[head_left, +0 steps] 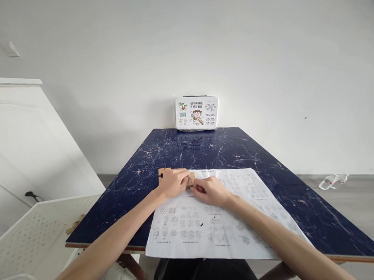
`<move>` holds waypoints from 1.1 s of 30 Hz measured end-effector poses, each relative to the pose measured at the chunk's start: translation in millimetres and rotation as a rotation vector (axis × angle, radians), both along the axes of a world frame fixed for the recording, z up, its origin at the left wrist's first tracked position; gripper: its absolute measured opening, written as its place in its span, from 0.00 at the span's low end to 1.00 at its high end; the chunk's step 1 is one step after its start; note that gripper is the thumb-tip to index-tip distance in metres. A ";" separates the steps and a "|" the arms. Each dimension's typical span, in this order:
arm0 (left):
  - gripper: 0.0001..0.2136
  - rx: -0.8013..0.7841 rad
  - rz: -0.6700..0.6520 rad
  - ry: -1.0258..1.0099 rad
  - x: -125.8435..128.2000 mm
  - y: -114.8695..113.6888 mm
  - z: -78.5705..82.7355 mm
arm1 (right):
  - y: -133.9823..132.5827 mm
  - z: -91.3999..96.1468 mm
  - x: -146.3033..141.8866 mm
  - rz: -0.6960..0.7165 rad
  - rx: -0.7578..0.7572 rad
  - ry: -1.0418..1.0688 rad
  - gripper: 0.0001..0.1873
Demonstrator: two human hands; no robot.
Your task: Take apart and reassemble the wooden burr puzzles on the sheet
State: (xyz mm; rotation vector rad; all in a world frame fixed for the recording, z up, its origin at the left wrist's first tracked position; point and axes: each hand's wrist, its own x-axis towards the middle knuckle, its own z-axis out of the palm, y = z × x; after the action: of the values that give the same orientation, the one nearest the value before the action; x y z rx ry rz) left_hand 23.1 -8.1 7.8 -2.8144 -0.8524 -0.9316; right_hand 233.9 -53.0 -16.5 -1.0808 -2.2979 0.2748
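My left hand (173, 183) has its fingers curled around a small tan wooden piece (192, 175) above the paper. My right hand (213, 191) pinches at the lower edge of the same piece, close to the left fingertips. What lies inside the fingers is mostly hidden. Behind the left hand, a tan wooden sheet with dark notches (162, 173) shows partly on the table. Under both hands spreads a white printed sheet (191, 247) with rows of small diagrams. A few tiny dark bits (202, 224) lie on it.
The dark blue marbled table (138, 162) reaches to the wall. At its far edge stands a white cartoon-printed case (196, 112). A white perforated surface (50, 216) with some tan pieces (74, 224) is on the left. Clear plastic bottles (333, 181) lie on the floor at right.
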 end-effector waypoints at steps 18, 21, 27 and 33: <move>0.16 -0.116 0.564 0.013 -40.9 57.4 -18.2 | 0.5 -1.5 0.6 0.017 -0.052 0.005 0.14; 0.17 -0.123 0.554 0.035 -40.7 58.9 -20.6 | -0.1 -0.2 0.2 0.019 -0.043 0.007 0.14; 0.19 -0.140 0.547 0.043 -39.3 59.7 -20.5 | -2.3 3.9 -0.8 0.004 -0.044 0.003 0.13; 0.24 -0.162 0.552 0.029 -40.0 62.7 -18.4 | -0.5 -0.4 0.1 0.005 -0.036 -0.001 0.13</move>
State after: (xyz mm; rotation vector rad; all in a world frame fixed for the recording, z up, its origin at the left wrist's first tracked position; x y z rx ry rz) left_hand -16.9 54.6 -10.6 -2.4679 -1.6446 -0.7557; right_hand 234.0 -53.5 -17.0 -1.0929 -2.3046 0.3189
